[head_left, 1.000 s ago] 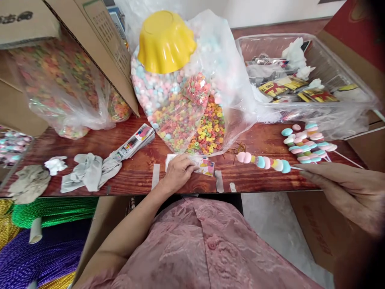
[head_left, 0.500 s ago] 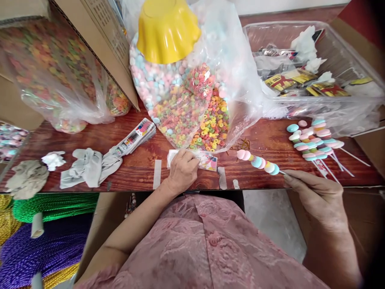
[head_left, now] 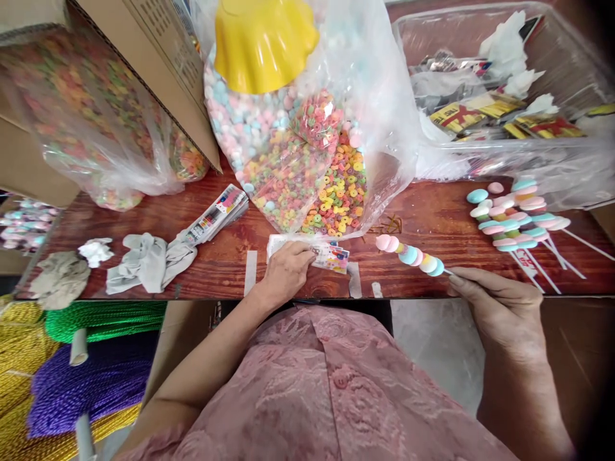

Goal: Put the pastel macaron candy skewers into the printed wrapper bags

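Note:
My left hand (head_left: pixel 288 267), fingers bent and pressed together, grips the top of some flat printed plastic sleeves (head_left: pixel 331 257) at the table's front edge. Their right ends have fanned slightly apart. Off to the right, my right hand (head_left: pixel 502 304) pinches the white stick of a candy skewer (head_left: pixel 416 257) just above the table. Pink, blue, white and yellow candies are threaded along it, and its tip points left. Beyond that hand lies a pile of similar candy skewers (head_left: pixel 519 221) with their sticks toward me. The left fingertips are partly hidden.
A clear bag of ring candies (head_left: pixel 343 192) and pastel candies lies behind the sleeves, with a yellow bowl (head_left: pixel 264 48) on top. A clear plastic bin (head_left: pixel 480 148) stands at back right. More sleeves (head_left: pixel 218 214), a pale cloth (head_left: pixel 144 266) and a cardboard box (head_left: pixel 158 70) are leftward.
My left hand has shifted slightly left, and the sleeves under it have spread apart at the right end. The right hand still holds the skewer. The view has tilted slightly.

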Demonstrator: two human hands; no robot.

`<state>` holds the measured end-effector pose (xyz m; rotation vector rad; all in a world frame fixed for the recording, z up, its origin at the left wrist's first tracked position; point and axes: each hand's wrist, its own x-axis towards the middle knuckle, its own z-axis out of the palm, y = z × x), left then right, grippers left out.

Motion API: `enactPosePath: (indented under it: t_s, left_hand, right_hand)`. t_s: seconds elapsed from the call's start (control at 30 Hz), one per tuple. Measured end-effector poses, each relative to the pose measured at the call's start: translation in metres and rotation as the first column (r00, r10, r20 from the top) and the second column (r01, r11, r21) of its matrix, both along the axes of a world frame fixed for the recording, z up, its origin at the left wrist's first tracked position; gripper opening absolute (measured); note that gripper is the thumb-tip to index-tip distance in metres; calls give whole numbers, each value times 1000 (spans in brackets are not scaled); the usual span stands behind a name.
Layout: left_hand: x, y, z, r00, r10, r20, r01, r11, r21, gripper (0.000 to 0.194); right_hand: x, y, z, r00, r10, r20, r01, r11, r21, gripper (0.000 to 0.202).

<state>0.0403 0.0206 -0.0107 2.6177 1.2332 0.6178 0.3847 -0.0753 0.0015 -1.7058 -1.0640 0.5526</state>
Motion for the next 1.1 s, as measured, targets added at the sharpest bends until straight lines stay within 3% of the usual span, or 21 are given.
enactPosePath:
  t_s: [0.1, 0.27, 0.4, 0.5, 0.6, 0.67, 0.9, 1.1]
  left_hand:
    - [1, 6, -6, 996, 53, 67, -51, 998, -39, 21]
    - [3, 6, -3, 998, 64, 3, -64, 998, -25, 18]
    - [3, 2, -5, 997, 62, -53, -60, 998, 37, 24]
    - [3, 5, -9, 986, 76, 147, -69, 997, -46, 25]
    - [4, 9, -8, 900, 166, 402, -79, 972, -223, 21]
    - [4, 10, -4, 842, 236, 486, -80, 944, -320, 18]
    - [-2, 11, 5, 787, 400, 471, -147, 862, -485, 20]
    - [-1, 15, 14, 792, 397, 464, -90, 827, -555, 16]
  right_hand:
    - [-19, 7, -1, 958, 130, -256, -112, 990, 85, 16]
    - [-61, 16, 1, 800, 221, -558, -59, 954, 293, 16]
    - [-84, 19, 1, 765, 282, -579, -90, 937, 337, 17]
    - [-96, 23, 3, 732, 332, -595, -133, 926, 352, 15]
    - [-106, 29, 8, 713, 350, -608, -155, 924, 350, 15]
    - [-112, 33, 10, 710, 358, -606, -165, 922, 350, 17]
    - [-127, 42, 15, 727, 350, -591, -184, 928, 324, 21]
    - [-145, 47, 10, 707, 430, -562, -264, 897, 354, 14]
